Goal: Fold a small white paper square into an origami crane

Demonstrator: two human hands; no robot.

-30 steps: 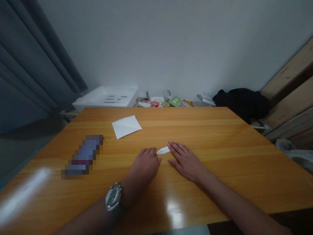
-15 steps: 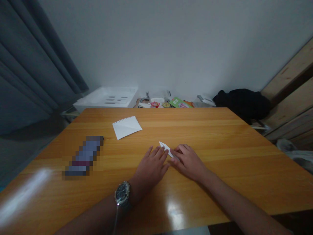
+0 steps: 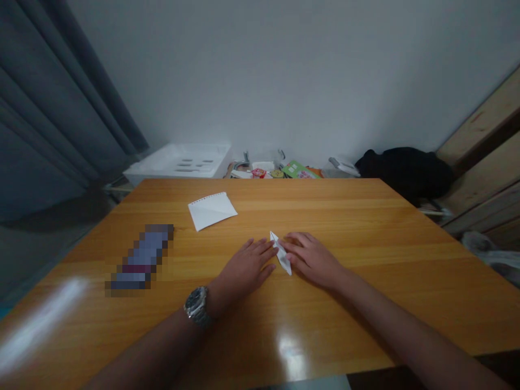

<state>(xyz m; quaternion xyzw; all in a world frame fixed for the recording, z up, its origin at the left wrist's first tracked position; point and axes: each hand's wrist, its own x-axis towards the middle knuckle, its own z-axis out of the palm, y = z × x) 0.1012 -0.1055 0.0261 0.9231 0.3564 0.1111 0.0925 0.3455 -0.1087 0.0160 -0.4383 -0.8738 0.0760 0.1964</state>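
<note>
Far left of the folded paper (image 3: 281,253) lies a long dark block (image 3: 140,264), too blurred to name. Behind the paper and to its left rests a flat white sheet (image 3: 212,210), matte, with one perforated edge. A metal watch (image 3: 196,306) sits on the wrist of the left hand (image 3: 244,269), which lies palm down, fingers stretched, their tips touching the paper's left edge. The paper itself is a small, narrow, pointed white shape, thin and sharply creased, lying on the glossy wooden table (image 3: 365,216) between both hands. The right hand (image 3: 314,260), just right of it, is spread with loosely curved fingers, tips on its right edge; neither hand closes around it. This looks like a fold being pressed flat. A further crease would call for steady fingertips and careful alignment, since the piece is slim and light enough to slide
</note>
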